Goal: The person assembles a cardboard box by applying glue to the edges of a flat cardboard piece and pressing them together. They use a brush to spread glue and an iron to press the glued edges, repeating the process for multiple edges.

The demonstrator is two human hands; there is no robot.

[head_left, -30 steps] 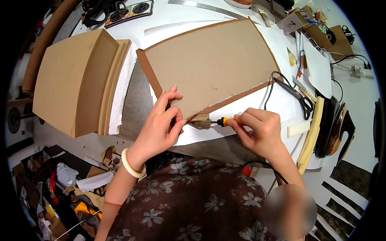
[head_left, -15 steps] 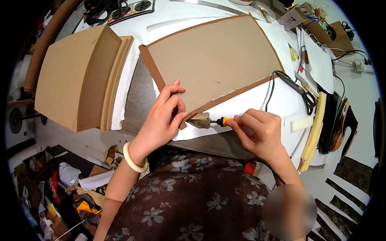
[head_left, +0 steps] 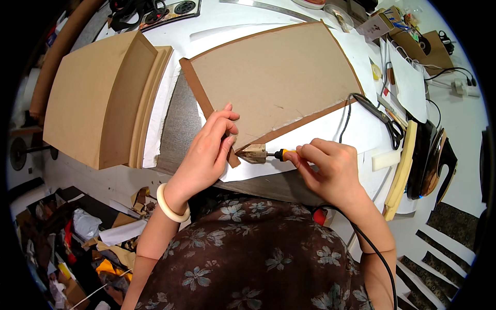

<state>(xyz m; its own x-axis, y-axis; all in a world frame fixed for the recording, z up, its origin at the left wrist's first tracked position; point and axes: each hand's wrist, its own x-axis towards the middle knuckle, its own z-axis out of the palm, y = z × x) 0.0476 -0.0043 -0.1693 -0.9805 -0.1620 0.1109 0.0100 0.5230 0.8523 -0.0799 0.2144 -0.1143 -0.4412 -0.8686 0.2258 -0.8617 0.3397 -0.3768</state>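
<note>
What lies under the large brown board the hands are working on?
Under the brown board a white sheet shows along its near edge, resting on the grey tabletop. Whatever lies beneath the board's middle is covered.

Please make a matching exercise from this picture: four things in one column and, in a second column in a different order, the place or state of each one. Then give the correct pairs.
Things:
1. brown board
2. corded hand tool
3. pale bangle
4. black scissors

Places or states:
A. worn on the left wrist
B. lying flat on the table, pressed at its near corner by the left hand
C. lying on the table to the right of the board, untouched
D. held by the right hand, its tip at the board's near edge

Pairs: 1-B, 2-D, 3-A, 4-C
</note>
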